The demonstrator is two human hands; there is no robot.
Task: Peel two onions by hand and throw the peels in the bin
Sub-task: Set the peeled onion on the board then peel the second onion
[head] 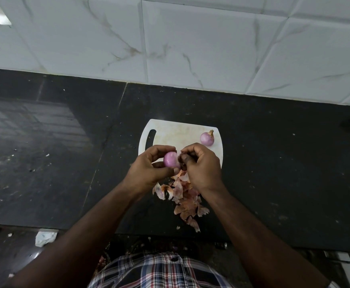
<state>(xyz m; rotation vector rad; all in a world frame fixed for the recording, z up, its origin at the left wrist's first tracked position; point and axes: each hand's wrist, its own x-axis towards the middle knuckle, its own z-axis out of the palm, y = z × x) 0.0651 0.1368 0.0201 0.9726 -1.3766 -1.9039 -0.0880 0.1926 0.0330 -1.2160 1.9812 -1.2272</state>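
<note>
So the left hand [149, 169] had its fingers curled around a mostly peeled purple onion [171, 160] over the white cutting board [176, 133], the right hand [201, 165] pinched at its skin, loose peels [182, 198] littered the black counter [273, 163] below, and the second onion [207, 138] sat on the board's far right corner.

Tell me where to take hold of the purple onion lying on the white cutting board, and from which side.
Grip the small purple onion with the dry stem around its round body, fingers coming down from above. It lies apart from both hands on the white plastic cutting board, its stem tip pointing away toward the tiled wall. That thin stem would likely tear; the bulb gives a firmer pinch.
</note>
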